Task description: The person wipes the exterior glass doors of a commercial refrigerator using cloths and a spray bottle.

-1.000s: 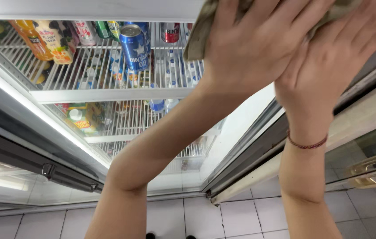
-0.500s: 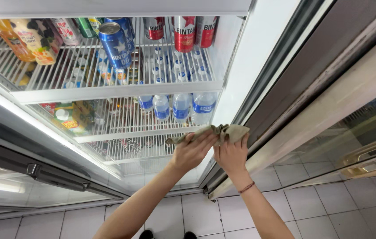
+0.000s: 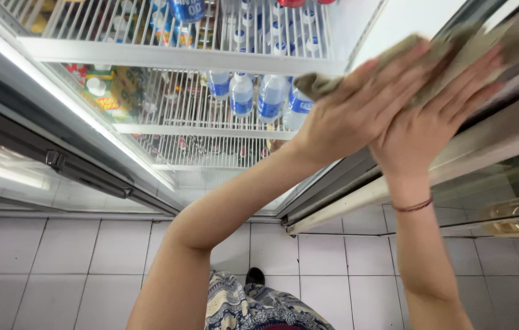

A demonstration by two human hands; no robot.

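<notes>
Both hands, left hand (image 3: pixel 357 113) and right hand (image 3: pixel 433 119), mostly hide the cloth (image 3: pixel 357 70).

Two hands (image 3: pixel 394 116); one cloth (image 3: pixel 394 52); four water bottles (image 3: pixel 242 95); one blue can (image 3: pixel 187 9)

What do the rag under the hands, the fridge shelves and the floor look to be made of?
The rag looks like soft woven cloth, drab olive-grey, matte and creased. The fridge shelves seem to be white-coated metal wire, thin parallel bars with a slight sheen. The floor appears to be glazed ceramic tile, pale squares with dark grout lines.
</notes>
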